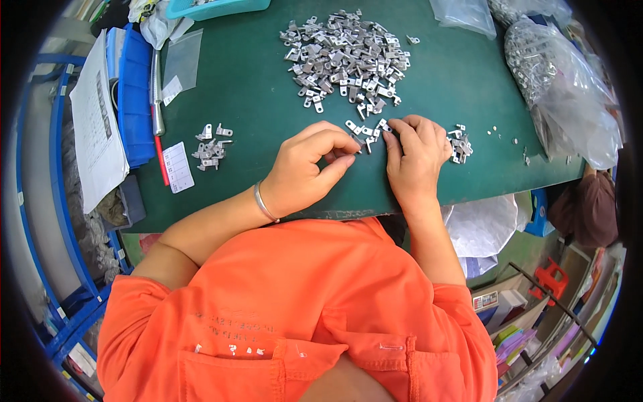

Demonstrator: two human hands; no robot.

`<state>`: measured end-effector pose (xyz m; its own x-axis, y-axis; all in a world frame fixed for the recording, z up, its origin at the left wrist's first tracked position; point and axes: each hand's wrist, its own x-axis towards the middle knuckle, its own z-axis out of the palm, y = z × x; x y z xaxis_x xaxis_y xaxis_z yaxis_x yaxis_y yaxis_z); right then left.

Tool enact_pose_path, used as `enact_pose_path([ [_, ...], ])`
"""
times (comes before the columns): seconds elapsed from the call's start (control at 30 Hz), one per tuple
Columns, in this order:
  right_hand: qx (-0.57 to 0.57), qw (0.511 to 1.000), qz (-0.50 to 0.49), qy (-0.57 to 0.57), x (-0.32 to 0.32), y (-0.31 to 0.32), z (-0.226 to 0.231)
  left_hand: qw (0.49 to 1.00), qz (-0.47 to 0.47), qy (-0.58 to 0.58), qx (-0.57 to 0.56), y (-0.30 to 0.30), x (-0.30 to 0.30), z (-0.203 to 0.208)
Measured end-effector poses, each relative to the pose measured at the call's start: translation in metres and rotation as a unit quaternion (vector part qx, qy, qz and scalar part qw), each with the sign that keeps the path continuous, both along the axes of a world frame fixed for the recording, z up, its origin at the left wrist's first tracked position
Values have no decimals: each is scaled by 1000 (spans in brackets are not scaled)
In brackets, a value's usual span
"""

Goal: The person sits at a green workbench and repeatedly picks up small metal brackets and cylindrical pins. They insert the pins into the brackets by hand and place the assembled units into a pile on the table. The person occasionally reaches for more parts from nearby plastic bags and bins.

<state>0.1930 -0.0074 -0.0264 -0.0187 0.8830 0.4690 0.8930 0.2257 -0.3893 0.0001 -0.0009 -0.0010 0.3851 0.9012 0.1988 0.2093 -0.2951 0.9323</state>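
Note:
My left hand [308, 171] rests on the green mat [254, 87], thumb and fingers pinched on a small metal bracket [353, 142]. My right hand [415, 157] lies beside it, fingertips on a few loose brackets [367, 130] between the hands. A large heap of the same grey metal brackets [348, 57] lies on the mat just beyond both hands. A small group of brackets [461, 142] sits right of my right hand. Another small group [211, 147] lies to the left.
Blue bins [134, 94] and a paper sheet [97, 127] stand at the left edge, with a red pen [162, 161] and a white label card [178, 167]. Clear bags of metal parts [569, 87] are heaped at the right. A teal tray [214, 8] sits at the back.

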Motion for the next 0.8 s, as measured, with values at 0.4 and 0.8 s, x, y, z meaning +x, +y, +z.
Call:
enact_pose_path([
  [0.4, 48, 961, 161, 219, -5, -14, 13, 984, 0, -76, -159, 1, 7, -1],
  [0.8, 8, 943, 184, 276, 3, -32, 14, 994, -51, -73, -56, -2, 9, -3],
])
